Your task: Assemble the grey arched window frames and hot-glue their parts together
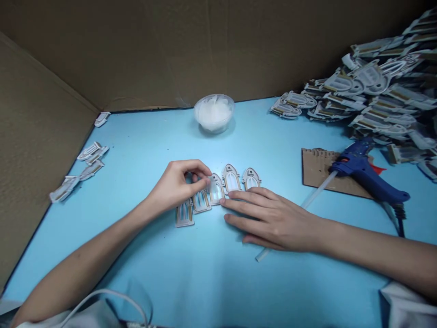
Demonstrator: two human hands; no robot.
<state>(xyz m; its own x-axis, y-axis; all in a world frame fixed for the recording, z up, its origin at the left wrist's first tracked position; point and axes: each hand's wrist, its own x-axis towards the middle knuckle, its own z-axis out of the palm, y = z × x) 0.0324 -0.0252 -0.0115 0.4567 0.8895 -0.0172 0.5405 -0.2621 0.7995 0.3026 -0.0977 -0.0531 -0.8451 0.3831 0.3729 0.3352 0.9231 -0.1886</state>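
Several small arched window-shaped pieces lie side by side in a slanting row on the blue table. My left hand is over the left part of the row, thumb and forefinger pinched together at the top of the middle piece. Whatever may be between those fingertips is too small to make out. My right hand lies flat with its fingers spread, its fingertips at the lower edge of the middle piece and over the right-hand pieces.
A clear bowl of whitish pieces stands at the back. On the right, a blue glue gun with a long glue stick rests on cardboard, before a large pile of window pieces. More pieces lie along the left edge.
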